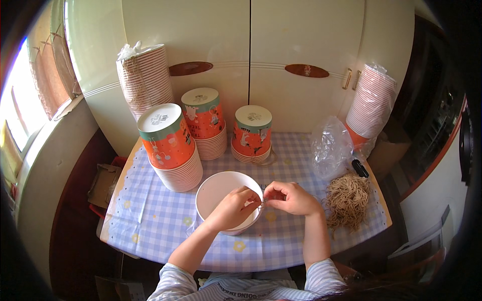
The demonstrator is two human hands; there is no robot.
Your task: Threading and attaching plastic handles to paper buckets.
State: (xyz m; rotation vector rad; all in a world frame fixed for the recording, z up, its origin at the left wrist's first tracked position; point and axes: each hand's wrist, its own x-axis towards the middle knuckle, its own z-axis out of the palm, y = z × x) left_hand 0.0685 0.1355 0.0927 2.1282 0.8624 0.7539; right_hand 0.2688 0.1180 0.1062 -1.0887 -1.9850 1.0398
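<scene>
In front of me a white paper bucket [213, 190] stands with its open mouth up. My left hand [235, 206] reaches over its mouth, thumb and fingers pinched together at the right side of the rim. Just outside that same part of the rim, my right hand [291, 198] pinches too, its fingertips nearly meeting the left ones. Whatever thin, small thing lies between the fingertips is too small to name. To the right of my right hand lies a loose bundle of tan cords [348, 201].
Upside-down stacks of orange and green paper buckets stand at left [170, 148], behind it [203, 123] and at back centre [252, 133]. Wrapped bucket stacks rise at back left [145, 80] and back right [370, 103]. A clear plastic bag [331, 148] and black object [360, 168] lie by the cords.
</scene>
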